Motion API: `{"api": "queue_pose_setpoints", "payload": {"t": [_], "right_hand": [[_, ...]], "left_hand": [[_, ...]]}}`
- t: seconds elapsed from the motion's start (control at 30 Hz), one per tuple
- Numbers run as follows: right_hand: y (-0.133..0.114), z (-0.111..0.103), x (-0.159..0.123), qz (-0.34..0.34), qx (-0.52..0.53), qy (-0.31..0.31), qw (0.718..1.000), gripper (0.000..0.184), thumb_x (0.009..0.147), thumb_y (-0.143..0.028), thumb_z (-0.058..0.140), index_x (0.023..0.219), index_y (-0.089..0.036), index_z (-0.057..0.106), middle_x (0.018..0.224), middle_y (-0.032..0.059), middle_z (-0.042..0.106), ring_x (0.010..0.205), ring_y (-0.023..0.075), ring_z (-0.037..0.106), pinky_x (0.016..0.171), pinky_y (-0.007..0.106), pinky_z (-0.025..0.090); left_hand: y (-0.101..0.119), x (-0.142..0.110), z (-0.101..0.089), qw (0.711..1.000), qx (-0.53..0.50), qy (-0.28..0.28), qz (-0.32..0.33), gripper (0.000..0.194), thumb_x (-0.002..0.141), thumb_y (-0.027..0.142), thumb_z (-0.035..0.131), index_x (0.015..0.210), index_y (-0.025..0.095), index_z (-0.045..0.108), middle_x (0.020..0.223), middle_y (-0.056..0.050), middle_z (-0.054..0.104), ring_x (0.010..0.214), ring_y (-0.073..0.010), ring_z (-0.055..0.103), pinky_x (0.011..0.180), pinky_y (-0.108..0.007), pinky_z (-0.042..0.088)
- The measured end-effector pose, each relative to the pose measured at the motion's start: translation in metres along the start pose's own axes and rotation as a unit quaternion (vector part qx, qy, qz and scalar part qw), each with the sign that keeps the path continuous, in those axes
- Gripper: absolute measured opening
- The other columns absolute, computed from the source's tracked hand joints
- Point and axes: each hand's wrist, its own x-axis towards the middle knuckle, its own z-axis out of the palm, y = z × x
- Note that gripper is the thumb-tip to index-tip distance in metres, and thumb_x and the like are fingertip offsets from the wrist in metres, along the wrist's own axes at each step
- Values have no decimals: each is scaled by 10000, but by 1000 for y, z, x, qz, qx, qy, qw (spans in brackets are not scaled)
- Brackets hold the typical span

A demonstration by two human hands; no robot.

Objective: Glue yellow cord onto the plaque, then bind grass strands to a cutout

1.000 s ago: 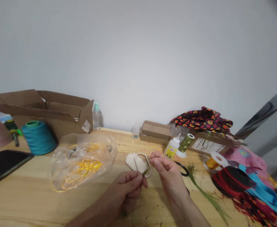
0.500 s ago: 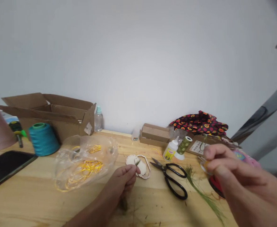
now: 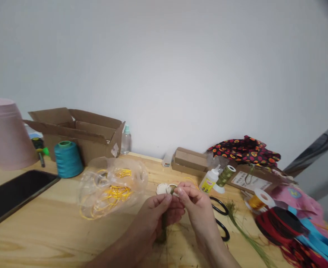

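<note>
Low over the table, my left hand [image 3: 154, 216] is closed around a dark green thread tassel [image 3: 161, 233], whose strands hang down below the fingers. My right hand [image 3: 199, 208] is beside it, thumb and forefinger pinched together at the tassel's top end. What that pinch holds is too small to make out. Just behind the fingertips lies a cream scalloped piece [image 3: 161, 188], partly hidden by my hands. The black scissor handles [image 3: 226, 211] show to the right of my right hand, which covers the blades. A bunch of loose green threads [image 3: 248, 238] lies beyond them.
A glue bottle [image 3: 209, 180] and a green thread spool [image 3: 226, 175] stand behind. At left are a bag of yellow cord [image 3: 116, 193], a teal thread cone [image 3: 68, 160], a phone [image 3: 18, 195] and an open carton [image 3: 77, 143]. Red ribbon [image 3: 278, 225] lies at right.
My right hand has come in from the far right, and now meets my left hand at the tassel. The view has turned slightly, showing more spools and ribbon on the right.
</note>
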Motion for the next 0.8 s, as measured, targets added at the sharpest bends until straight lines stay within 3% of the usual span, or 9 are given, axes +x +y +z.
{"api": "queue_pose_setpoints", "payload": {"t": [0.13, 0.3, 0.5, 0.63, 0.8], "right_hand": [[1, 3, -4, -13, -9, 19, 1000, 175, 687, -321, 610, 604, -188, 689, 729, 26, 543, 745, 160, 502, 671, 255, 399], [5, 4, -7, -26, -24, 38, 999, 242, 709, -310, 594, 503, -186, 631, 701, 20, 527, 739, 158, 497, 681, 250, 394], [9, 3, -7, -21, -19, 37, 999, 239, 731, -282, 579, 514, -188, 614, 706, 6, 536, 745, 151, 508, 686, 247, 388], [12, -1, -7, 14, 42, 49, 998, 146, 711, -318, 606, 664, -201, 680, 790, 18, 609, 800, 164, 534, 720, 257, 402], [20, -8, -10, 82, 126, 83, 985, 276, 725, -423, 568, 828, -194, 684, 815, 35, 652, 761, 166, 557, 710, 277, 423]], "left_hand": [[-3, 0, -3, 1000, 1, 9, 5, 217, 671, 320, 653, 665, 103, 636, 657, -46, 603, 612, -108, 533, 649, -223, 409], [-5, 1, -3, 999, 20, 3, 34, 294, 656, 368, 654, 537, 112, 570, 521, 18, 485, 491, -66, 410, 564, -211, 357], [-6, 2, -2, 994, 95, 15, 54, 345, 620, 394, 669, 467, 127, 514, 443, 39, 418, 445, -60, 352, 482, -195, 300], [-4, 3, -3, 992, 113, 31, 40, 311, 598, 405, 679, 592, 106, 593, 471, 55, 394, 413, -34, 267, 411, -179, 192], [-4, 4, -7, 991, 122, 44, 23, 342, 615, 430, 655, 661, 94, 608, 499, 57, 395, 398, -13, 209, 405, -185, 105]]}}
